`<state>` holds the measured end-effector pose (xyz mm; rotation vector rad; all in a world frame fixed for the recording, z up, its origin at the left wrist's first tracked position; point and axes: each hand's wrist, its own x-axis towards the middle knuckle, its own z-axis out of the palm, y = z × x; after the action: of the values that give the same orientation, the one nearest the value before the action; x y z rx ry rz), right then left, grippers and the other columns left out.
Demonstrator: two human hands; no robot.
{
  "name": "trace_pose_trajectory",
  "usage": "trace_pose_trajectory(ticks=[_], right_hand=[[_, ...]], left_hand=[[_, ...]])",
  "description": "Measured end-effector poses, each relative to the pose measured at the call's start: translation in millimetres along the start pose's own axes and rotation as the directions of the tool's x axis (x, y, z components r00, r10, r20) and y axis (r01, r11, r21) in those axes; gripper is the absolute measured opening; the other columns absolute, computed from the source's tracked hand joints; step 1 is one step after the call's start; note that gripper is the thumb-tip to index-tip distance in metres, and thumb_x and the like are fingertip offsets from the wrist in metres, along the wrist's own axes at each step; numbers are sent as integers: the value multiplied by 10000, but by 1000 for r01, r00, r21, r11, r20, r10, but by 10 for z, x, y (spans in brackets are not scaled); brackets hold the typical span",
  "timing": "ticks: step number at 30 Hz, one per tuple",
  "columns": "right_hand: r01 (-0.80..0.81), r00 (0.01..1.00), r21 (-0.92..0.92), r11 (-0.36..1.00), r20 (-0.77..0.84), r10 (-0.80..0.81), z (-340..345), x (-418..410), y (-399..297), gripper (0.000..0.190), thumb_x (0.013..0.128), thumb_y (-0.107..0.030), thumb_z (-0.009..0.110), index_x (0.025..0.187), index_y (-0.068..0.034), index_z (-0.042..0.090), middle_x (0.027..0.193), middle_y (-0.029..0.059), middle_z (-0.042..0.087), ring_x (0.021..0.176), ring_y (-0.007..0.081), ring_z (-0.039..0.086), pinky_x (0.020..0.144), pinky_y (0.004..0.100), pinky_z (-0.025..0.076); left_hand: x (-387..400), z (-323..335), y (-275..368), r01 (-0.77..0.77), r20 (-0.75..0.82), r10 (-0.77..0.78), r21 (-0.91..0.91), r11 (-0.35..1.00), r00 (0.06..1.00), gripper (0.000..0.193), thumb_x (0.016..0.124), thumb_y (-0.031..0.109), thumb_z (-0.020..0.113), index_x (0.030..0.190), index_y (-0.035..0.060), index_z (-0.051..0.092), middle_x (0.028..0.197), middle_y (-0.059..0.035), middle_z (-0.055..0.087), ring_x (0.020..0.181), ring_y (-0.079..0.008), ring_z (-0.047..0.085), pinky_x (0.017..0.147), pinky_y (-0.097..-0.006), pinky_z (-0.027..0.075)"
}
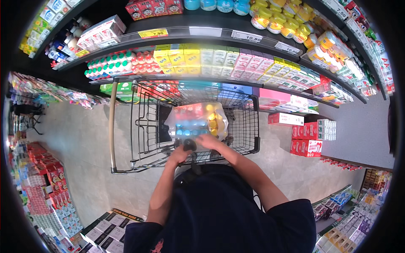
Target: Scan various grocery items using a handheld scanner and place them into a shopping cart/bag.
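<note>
A metal shopping cart [242, 126] stands sideways before me, its pale handle bar [112, 126] at the left. A clear plastic bag [171, 121] in it holds blue-capped bottles [186, 132], yellow-capped bottles [213, 123] and a red-and-white pack [190, 109]. My left hand [180, 155] is closed around a black object with a round end [190, 145], at the cart's near side; what it is, I cannot tell. My right hand [207, 141] lies at the bag's near edge, fingers partly bent and blurred; whether it grips the plastic is unclear.
Beyond the cart run shelves [218, 31] with drink cartons [183, 58], bottles and price tags. Red cartons [305, 147] are stacked on the floor at the right. Boxed goods [107, 231] stand behind me at lower left, and a stacked display [57, 180] is at the far left.
</note>
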<state>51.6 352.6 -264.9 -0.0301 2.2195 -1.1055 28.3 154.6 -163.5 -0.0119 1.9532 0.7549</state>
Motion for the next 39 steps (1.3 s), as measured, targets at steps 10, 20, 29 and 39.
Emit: trace_pose_trajectory(ticks=[10, 20, 29, 39], right_hand=[[-274, 848, 958, 82, 200, 491, 20, 952, 81, 584, 856, -481, 603, 1295, -118, 471, 1253, 67, 524, 1137, 209, 446, 971, 429, 328], [144, 861, 966, -215, -15, 508, -780, 1416, 202, 282, 979, -249, 409, 1158, -75, 541, 1108, 123, 614, 986, 293, 576, 932, 492, 465], [208, 978, 978, 20, -208, -9, -573, 581, -409, 237, 883, -166, 586, 1088, -49, 606, 1055, 62, 626, 1000, 201, 586, 885, 395, 461], [416, 871, 702, 578, -490, -33, -1003, -867, -947, 271, 891, -117, 605, 1143, -17, 615, 1091, 44, 636, 976, 124, 589, 869, 267, 457]], left_hand=[[28, 231, -330, -112, -192, 111, 10, 994, 975, 425, 828, 331, 618, 1076, -7, 545, 720, -144, 639, 560, -202, 629, 545, -342, 498], [60, 237, -300, -177, -208, 163, -52, 983, 964, 401, 834, 322, 601, 1050, -12, 544, 630, -144, 618, 515, -229, 619, 520, -352, 489], [-3, 23, -161, -78, -52, 78, -9, 997, 996, 565, 827, 340, 598, 1275, 14, 488, 1057, -263, 628, 1048, -401, 584, 887, -441, 462], [182, -27, 138, -109, -174, 78, -179, 978, 982, 430, 865, 281, 591, 1202, 31, 503, 718, -146, 644, 578, -231, 644, 564, -368, 504]])
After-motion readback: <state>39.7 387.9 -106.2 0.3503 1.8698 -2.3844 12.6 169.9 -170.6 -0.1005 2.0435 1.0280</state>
